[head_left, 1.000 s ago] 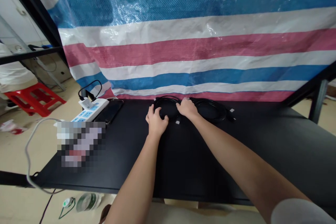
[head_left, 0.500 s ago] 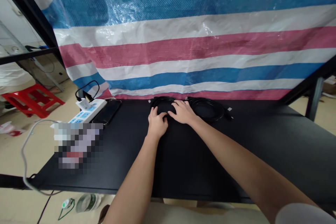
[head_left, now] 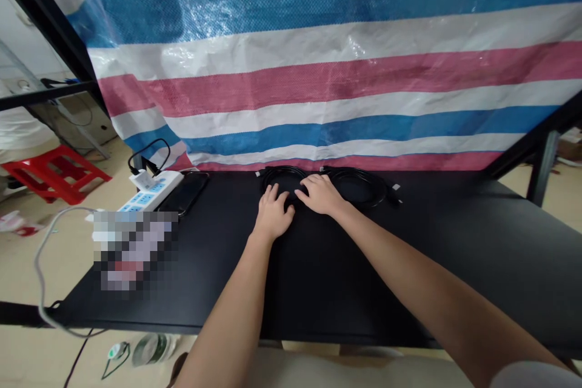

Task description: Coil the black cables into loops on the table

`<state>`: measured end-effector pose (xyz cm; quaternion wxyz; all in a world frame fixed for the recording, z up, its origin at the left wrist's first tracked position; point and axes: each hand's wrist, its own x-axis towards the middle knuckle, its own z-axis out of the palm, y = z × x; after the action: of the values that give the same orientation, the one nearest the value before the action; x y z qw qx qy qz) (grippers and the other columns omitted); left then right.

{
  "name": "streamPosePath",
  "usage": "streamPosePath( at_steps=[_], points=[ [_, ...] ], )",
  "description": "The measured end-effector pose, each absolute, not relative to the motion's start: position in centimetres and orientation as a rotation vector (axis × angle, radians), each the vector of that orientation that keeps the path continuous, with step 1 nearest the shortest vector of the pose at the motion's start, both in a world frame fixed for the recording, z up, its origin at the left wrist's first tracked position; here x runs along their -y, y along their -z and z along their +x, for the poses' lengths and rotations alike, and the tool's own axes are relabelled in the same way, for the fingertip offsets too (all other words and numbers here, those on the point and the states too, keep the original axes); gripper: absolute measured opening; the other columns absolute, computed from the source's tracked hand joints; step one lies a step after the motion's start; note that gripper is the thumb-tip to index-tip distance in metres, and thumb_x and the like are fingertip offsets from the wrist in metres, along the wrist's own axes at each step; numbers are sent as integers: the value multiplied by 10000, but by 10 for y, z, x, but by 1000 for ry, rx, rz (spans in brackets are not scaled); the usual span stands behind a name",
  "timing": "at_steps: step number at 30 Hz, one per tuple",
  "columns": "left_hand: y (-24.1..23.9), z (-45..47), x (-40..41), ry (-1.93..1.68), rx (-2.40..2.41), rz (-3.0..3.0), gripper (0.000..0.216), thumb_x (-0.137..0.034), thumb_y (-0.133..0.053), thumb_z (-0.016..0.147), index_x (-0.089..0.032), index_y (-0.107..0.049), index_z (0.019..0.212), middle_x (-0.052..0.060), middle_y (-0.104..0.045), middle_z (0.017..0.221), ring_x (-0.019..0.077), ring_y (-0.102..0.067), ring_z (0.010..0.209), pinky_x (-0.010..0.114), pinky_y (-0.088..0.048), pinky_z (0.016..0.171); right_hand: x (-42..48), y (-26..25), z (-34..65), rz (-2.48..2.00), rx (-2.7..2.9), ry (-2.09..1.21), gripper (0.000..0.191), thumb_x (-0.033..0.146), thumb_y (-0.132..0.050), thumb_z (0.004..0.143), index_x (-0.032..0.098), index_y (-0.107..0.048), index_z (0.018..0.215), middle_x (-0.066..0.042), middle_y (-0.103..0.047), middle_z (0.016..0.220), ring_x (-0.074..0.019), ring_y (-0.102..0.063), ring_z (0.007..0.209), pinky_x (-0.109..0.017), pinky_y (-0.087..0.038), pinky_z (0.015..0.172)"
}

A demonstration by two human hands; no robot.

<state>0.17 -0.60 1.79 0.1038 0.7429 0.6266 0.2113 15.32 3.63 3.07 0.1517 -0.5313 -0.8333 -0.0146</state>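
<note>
We are drawing our left hand [head_left: 274, 215] and right hand [head_left: 321, 194] slightly closer together on a black table [head_left: 436, 267], and their fingertips are now almost meeting over the nearer edge of a coil of black cable [head_left: 282, 180]. The left fingers [head_left: 273, 195] are spreading open and curving lightly over the coil, while the right fingers [head_left: 305, 185] are lying nearly flat across its far side. We cannot tell whether either hand is actually gripping the cable.

A second coil of black cable [head_left: 357, 189] is lying just to the right, touching the first, with a small white tag [head_left: 396, 187] showing beside it. Both coils are sitting near the far edge of the table, in front of a striped plastic tarp [head_left: 291, 73].

To the left, a white power strip [head_left: 152, 189] with blue sockets is resting at the table's corner, a black plug and cord [head_left: 144, 163] are rising from it, and a dark phone [head_left: 184, 193] is lying just beside it. A pixelated patch [head_left: 134, 251] is hiding whatever is lying nearer us. We are reading no brand or writing anywhere; the tag and strip markings are too small to make out.
</note>
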Motion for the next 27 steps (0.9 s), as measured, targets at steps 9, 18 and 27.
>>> streamPosePath(
  at_steps=[9,18,27],
  points=[
    [-14,-4,3,-784,-1763,2266,392,-296,-602,800,-233,-652,1183,149,-513,1392,329,-394,1344,549,-330,1073,-26,-24,198,-1351,1948,17,134,250,-524,779,212,-651,804,-99,-701,938,-281,-591,1004,-445,-433,861],
    [-14,-2,3,-751,-1706,2329,350,-110,-509,821,-282,-727,1033,119,-558,1348,302,-476,1280,556,-384,1011,-6,-32,255,-1679,1418,-27,97,263,-524,688,219,-603,651,-69,-686,733,-255,-624,788,-419,-472,810],
    [-15,-5,4,-1093,-1685,2228,316,-221,-581,779,-259,-711,1065,104,-603,1270,284,-554,1182,509,-439,991,3,-50,282,-2227,1063,-274,177,392,-648,639,220,-617,610,-101,-652,693,-298,-647,805,-381,-484,700]
  ],
)
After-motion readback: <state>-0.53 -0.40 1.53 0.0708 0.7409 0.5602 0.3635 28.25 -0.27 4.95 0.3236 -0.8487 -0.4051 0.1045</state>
